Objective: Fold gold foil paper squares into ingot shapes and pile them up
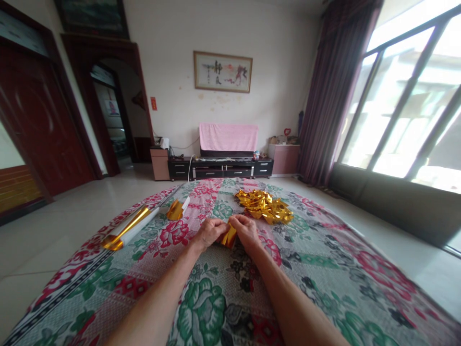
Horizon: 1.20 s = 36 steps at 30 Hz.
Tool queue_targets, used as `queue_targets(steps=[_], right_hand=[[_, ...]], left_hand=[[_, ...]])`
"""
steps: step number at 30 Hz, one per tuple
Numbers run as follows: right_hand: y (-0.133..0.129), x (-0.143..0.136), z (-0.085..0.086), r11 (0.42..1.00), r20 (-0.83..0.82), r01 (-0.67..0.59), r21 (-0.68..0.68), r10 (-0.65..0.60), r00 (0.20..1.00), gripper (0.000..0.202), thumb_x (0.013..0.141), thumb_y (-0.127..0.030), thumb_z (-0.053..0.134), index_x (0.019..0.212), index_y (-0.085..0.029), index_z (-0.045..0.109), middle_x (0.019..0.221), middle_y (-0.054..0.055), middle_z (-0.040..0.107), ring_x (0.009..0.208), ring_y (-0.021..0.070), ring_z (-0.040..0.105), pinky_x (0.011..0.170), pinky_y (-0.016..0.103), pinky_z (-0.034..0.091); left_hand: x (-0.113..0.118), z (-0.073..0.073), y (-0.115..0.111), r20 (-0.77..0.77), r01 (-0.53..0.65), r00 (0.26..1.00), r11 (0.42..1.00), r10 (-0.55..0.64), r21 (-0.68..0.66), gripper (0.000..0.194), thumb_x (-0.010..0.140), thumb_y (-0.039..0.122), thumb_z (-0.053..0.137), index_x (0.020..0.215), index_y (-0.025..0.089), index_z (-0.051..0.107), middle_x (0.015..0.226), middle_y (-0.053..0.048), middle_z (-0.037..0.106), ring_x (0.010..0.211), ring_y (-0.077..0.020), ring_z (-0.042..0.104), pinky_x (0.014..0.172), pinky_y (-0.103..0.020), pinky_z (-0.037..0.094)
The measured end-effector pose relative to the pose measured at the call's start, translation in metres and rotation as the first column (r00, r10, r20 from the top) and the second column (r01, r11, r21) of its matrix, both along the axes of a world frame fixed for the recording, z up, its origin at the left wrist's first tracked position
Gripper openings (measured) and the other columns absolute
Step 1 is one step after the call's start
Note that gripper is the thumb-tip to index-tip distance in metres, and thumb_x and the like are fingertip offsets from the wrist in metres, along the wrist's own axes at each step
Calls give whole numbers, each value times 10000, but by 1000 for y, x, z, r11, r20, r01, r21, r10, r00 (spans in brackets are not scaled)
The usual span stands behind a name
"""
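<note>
Both my hands meet over the middle of the cloth-covered surface, pinching one piece of shiny gold foil paper point(229, 237) between them. My left hand point(212, 230) grips its upper left side, and my right hand point(245, 229) its upper right. The fingertips nearly touch, and the foil hangs below them; whether it is folded there I cannot tell. Just beyond my right hand lies a heap of gold foil pieces point(264, 206). Left of my hands is a small stack of gold foil sheets point(175, 210) with a white edge showing.
A roll of gold and white foil paper point(131, 227) lies at the left. The flowered cloth point(203, 307) covers the whole surface. Farther off, a low black cabinet point(223, 169) stands by the wall, a pink cloth point(228, 137) above it. Windows and a purple curtain point(336, 91) are at right.
</note>
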State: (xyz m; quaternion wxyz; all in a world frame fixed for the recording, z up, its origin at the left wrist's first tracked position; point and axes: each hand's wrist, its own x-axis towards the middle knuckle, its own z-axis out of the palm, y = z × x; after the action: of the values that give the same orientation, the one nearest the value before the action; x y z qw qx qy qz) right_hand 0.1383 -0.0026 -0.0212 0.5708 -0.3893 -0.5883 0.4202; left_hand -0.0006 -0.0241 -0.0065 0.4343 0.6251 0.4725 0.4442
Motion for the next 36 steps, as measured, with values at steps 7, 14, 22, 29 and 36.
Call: queue_targets(steps=[7, 14, 22, 29, 36], right_hand=[[1, 3, 1, 999, -68, 7, -38, -10, 998, 318, 644, -464, 602, 657, -146, 599, 550, -11, 528, 487, 89, 432, 465, 193, 352], [-2, 1, 3, 998, -127, 17, -64, -25, 992, 319, 615, -462, 629, 650, -146, 602, 527, -23, 525, 459, 80, 421, 455, 196, 344], [5, 5, 0, 995, -142, 62, -76, -73, 987, 350, 617, -482, 624, 668, -136, 608, 535, -16, 528, 476, 86, 424, 459, 196, 351], [8, 8, -5, 994, -139, 89, -69, -98, 985, 371, 624, -496, 614, 703, -134, 629, 558, -7, 550, 489, 95, 441, 459, 201, 353], [9, 8, -5, 992, -164, 105, -76, -116, 980, 356, 621, -483, 622, 699, -135, 626, 554, -7, 548, 472, 89, 441, 454, 196, 357]], left_hand=[[1, 0, -2, -35, 47, 998, 998, -48, -40, 359, 691, 482, 546, 556, 149, 524, 478, 24, 486, 422, -81, 411, 415, -206, 306], [3, 2, -3, -53, 46, 998, 999, -47, -19, 341, 688, 460, 557, 553, 150, 513, 454, 39, 451, 421, -73, 386, 426, -202, 295], [6, 8, -6, -75, 47, 996, 994, -55, -96, 345, 681, 474, 576, 606, 138, 561, 480, 9, 537, 422, -87, 455, 420, -202, 290], [7, 9, -7, -79, 9, 997, 994, -18, -111, 314, 659, 453, 607, 605, 144, 591, 440, 16, 540, 400, -92, 458, 421, -212, 291], [1, 3, -3, -73, 87, 993, 986, -98, -140, 242, 667, 375, 615, 697, 135, 638, 502, 2, 590, 426, -83, 475, 418, -195, 295]])
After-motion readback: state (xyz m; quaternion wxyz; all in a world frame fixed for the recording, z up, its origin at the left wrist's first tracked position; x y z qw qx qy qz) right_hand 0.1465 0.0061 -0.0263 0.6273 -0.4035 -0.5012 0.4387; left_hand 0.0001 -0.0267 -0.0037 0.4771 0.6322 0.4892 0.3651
